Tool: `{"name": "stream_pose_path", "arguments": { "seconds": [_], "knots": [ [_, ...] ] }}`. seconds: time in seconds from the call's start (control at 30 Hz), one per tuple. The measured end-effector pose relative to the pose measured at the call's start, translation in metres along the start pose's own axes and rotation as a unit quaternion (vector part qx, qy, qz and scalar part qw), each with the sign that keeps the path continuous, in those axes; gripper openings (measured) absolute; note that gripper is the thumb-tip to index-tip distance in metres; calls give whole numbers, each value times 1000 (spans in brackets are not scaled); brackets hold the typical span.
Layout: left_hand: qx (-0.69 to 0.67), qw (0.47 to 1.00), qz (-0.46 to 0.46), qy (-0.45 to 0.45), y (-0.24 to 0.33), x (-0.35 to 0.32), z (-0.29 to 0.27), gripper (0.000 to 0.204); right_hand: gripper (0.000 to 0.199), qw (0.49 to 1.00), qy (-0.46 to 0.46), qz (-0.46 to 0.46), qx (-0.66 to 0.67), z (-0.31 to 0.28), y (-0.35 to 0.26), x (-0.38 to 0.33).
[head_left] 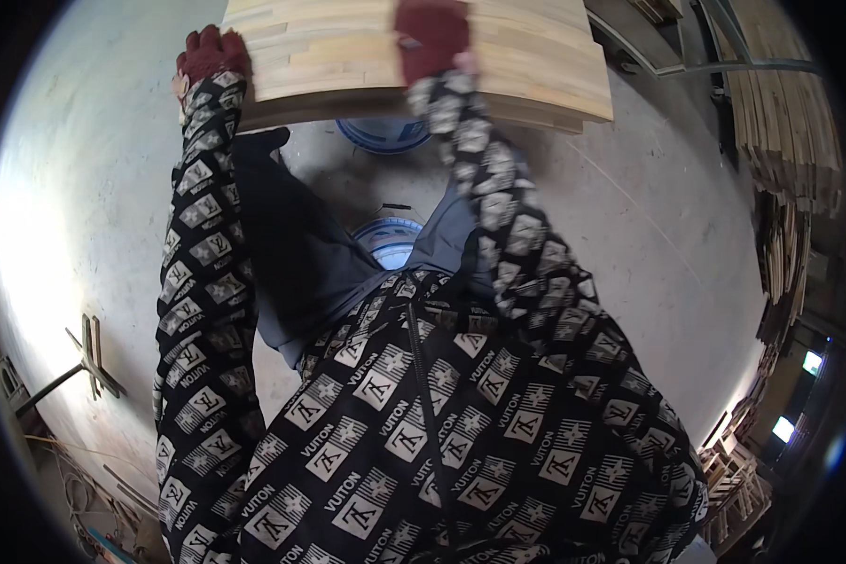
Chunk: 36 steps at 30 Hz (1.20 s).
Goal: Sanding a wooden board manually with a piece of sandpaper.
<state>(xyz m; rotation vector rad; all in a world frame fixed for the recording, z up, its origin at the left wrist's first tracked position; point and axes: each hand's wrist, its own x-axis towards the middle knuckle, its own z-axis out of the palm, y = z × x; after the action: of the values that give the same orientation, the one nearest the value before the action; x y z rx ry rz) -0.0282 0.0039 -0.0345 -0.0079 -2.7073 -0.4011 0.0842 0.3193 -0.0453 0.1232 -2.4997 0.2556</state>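
Note:
A pale wooden panel (338,56) made of joined strips lies flat in front of me, seemingly at the top of a stack. My left hand (214,58), in a dark red glove, rests at the panel's left edge with its fingers spread. Over the panel's middle right is my right hand (432,42), in a matching glove and smeared by motion. Its fingers are too blurred to read, and whether anything is under them is hidden.
Below the panel's near edge stands a blue bucket (383,136); another blue and white one (388,240) is between my legs. Stacked timber (785,132) lines the right side. A small stand (92,362) is on the concrete floor (667,235) at left.

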Motion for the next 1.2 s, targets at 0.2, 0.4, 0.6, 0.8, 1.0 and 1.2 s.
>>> {"name": "stream_pose_path", "arguments": {
  "seconds": [0.2,0.4,0.6,0.8,1.0,1.2],
  "knots": [
    [-12,1000,4,-13,-11,7,19,55,51,987,-31,-120,99,2,-48,-18],
    [-22,999,-24,0,-4,2,13,55,40,997,23,58,-51,-68,124,-55],
    [-12,999,-7,34,14,-7,-13,42,49,986,-2,134,-103,-76,125,-30],
    [-28,999,-34,-21,8,-2,-8,49,53,993,-33,-67,95,-10,-70,4],
    [-15,999,-39,-23,1,1,0,52,44,993,-15,11,120,-22,26,-30],
    [-36,999,-8,21,11,-4,-12,37,38,983,40,180,-9,-83,191,-32]
  ]
}}
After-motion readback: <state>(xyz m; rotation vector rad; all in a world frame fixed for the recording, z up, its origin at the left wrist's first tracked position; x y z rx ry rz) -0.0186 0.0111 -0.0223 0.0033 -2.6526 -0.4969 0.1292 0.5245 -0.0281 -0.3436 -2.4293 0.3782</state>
